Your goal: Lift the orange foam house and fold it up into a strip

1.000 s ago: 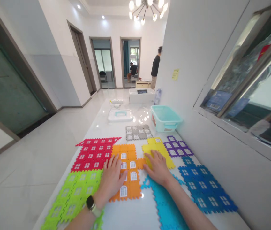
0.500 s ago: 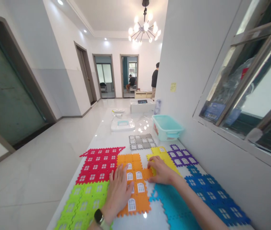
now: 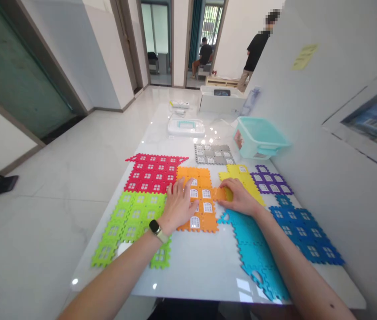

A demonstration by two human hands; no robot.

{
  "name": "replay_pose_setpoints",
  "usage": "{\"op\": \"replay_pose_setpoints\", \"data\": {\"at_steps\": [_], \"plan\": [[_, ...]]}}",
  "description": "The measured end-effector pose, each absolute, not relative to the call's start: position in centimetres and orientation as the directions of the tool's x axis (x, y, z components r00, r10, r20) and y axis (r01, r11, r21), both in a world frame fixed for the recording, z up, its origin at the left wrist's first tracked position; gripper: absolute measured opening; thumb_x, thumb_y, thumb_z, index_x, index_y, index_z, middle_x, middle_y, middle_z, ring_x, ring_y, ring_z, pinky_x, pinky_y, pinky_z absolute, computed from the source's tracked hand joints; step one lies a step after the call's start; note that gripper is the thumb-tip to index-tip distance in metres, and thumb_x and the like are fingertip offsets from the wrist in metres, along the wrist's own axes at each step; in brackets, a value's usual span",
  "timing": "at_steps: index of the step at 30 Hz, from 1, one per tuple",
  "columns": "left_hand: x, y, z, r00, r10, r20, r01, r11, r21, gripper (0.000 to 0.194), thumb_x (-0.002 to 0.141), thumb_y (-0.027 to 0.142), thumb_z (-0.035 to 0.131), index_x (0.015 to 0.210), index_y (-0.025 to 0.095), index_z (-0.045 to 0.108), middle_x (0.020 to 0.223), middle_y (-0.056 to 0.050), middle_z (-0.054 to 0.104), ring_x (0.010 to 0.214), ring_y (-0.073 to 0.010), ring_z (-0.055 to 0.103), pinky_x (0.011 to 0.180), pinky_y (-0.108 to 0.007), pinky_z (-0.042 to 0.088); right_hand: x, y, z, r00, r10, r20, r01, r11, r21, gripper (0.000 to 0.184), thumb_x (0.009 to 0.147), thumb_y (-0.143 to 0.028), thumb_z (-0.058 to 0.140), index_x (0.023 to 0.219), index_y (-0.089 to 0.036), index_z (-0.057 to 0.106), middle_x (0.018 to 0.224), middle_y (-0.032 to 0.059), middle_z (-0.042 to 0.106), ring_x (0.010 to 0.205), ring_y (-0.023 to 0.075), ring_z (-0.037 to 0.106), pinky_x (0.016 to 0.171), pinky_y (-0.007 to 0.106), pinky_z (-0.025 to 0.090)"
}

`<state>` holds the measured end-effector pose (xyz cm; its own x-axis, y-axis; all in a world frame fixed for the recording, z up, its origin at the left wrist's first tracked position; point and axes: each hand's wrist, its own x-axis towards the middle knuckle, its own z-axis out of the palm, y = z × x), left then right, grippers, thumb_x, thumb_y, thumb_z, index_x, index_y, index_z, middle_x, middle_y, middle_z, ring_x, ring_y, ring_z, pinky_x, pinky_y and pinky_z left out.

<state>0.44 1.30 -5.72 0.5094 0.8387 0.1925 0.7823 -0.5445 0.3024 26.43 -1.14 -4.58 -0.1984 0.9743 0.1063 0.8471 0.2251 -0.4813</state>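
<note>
My left hand [image 3: 180,205] lies flat with fingers spread on the left side of the orange panel [image 3: 193,172], which is made of interlocking tiles, several with white window inserts. At that panel's right edge, my right hand [image 3: 240,198] pinches a small orange tile [image 3: 220,194] between thumb and fingers. The tile's left edge meets the panel; whether its teeth are fully locked I cannot tell. Left of the orange panel lie a red panel [image 3: 151,174] and a lime green panel [image 3: 136,214]. Beyond the right hand is a yellow panel [image 3: 250,183], and under the right forearm a light blue panel [image 3: 251,242].
Farther right are a purple panel [image 3: 271,182] and a dark blue panel [image 3: 303,226]. A grey panel [image 3: 220,153] lies behind, near a turquoise bin [image 3: 264,135] by the wall. Farther back on the white table sit a lid [image 3: 185,128] and a white box [image 3: 220,103]. Two people are in the background.
My view has tilted down, so the table's front edge and both forearms show. The hands keep nearly the same places on the orange pieces.
</note>
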Motion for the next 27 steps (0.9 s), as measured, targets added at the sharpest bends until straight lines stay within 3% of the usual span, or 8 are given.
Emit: {"op": "replay_pose_setpoints", "data": {"at_steps": [12,17,21,27], "plan": [[0.4,1.4,-5.3,0.544,0.823,0.167,0.765,-0.567,0.306,0.066,0.091,0.034,0.05,0.148,0.017,0.022,0.148,-0.018,0.037,0.136,-0.0341,0.033,0.111,-0.057,0.024,26.9,-1.3,-4.8,-0.218,0.971,0.099,0.823,0.237,-0.517,0.041,0.077,-0.046,0.07,0.108,-0.021,0.061,0.118,0.0087,0.058,0.114,0.0271,0.052,0.101,0.041,0.041],[0.3,1.3,-5.6,0.561,0.81,0.173,0.757,-0.586,0.29,0.061,0.092,0.034,0.05,0.146,0.018,0.027,0.149,-0.016,0.037,0.137,-0.0331,0.032,0.112,-0.056,0.024,27.3,-1.7,-4.9,-0.219,0.97,0.1,0.807,0.238,-0.54,0.045,0.077,-0.038,0.07,0.116,-0.019,0.057,0.124,0.0101,0.054,0.118,0.0262,0.049,0.105,0.042,0.04],[0.3,1.3,-5.6,0.562,0.81,0.166,0.763,-0.585,0.274,0.057,0.092,0.034,0.05,0.144,0.018,0.033,0.148,-0.015,0.04,0.137,-0.0338,0.031,0.112,-0.057,0.024,27.4,-1.8,-5.0,-0.207,0.973,0.101,0.803,0.228,-0.551,0.039,0.073,-0.026,0.066,0.111,-0.019,0.059,0.126,0.0111,0.051,0.122,0.0263,0.047,0.108,0.042,0.037],[0.4,1.2,-5.7,0.559,0.811,0.173,0.768,-0.585,0.261,0.048,0.092,0.033,0.05,0.137,0.019,0.042,0.146,-0.013,0.042,0.136,-0.0339,0.032,0.112,-0.056,0.025,27.6,-1.8,-5.0,-0.194,0.977,0.089,0.817,0.211,-0.537,0.041,0.072,-0.029,0.067,0.111,-0.019,0.06,0.131,0.0117,0.049,0.126,0.0282,0.043,0.11,0.043,0.035]]}}
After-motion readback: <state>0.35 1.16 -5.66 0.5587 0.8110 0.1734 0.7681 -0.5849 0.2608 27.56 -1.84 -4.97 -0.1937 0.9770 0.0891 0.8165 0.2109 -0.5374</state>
